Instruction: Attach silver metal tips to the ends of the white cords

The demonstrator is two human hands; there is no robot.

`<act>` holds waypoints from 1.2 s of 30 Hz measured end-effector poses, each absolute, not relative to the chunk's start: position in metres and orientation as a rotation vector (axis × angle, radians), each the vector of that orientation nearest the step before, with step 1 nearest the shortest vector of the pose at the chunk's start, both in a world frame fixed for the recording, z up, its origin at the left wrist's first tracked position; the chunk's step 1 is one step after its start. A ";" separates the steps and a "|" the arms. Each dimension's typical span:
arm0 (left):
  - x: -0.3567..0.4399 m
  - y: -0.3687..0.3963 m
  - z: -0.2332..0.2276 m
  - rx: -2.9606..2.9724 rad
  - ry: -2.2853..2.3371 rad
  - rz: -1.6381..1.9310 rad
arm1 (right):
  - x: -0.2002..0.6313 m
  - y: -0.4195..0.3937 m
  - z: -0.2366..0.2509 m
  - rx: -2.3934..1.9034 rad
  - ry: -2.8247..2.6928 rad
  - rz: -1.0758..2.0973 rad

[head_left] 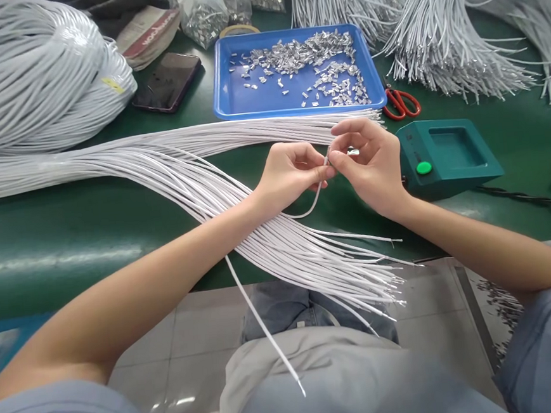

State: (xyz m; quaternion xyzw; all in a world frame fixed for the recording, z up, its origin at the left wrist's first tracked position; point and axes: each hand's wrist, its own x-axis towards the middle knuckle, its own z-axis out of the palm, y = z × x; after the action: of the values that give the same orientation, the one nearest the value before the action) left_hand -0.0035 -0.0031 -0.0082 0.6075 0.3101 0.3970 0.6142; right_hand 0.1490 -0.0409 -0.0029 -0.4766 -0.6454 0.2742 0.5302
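Left hand [288, 175] and right hand [372, 164] pinch one thin white cord [314, 200], fingers closed at its tip. Fanned white cord bundle [278, 241] waits; blue plastic tray [228, 92] holds many metal clips [311, 57].

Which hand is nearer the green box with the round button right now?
Right. The right hand is just beside the green box, close to its near-left edge. The left hand sits farther left, with the right hand between it and the box; both pinch a white cord.

Left hand [289, 175] and right hand [372, 164], fingertips pinched together.
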 end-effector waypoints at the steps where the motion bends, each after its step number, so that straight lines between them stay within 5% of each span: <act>1: -0.004 -0.003 -0.008 1.412 0.712 0.924 | 0.149 -0.041 -0.002 -1.144 -1.549 0.643; 36: -0.008 -0.003 -0.006 1.381 0.585 0.846 | 0.155 -0.032 -0.006 -0.906 -1.361 1.015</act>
State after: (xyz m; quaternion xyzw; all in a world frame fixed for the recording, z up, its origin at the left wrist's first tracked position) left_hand -0.0077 -0.0032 -0.0056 0.6083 0.2579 0.3728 0.6515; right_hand 0.1553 -0.0315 -0.0059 -0.3861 -0.5803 0.4326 0.5719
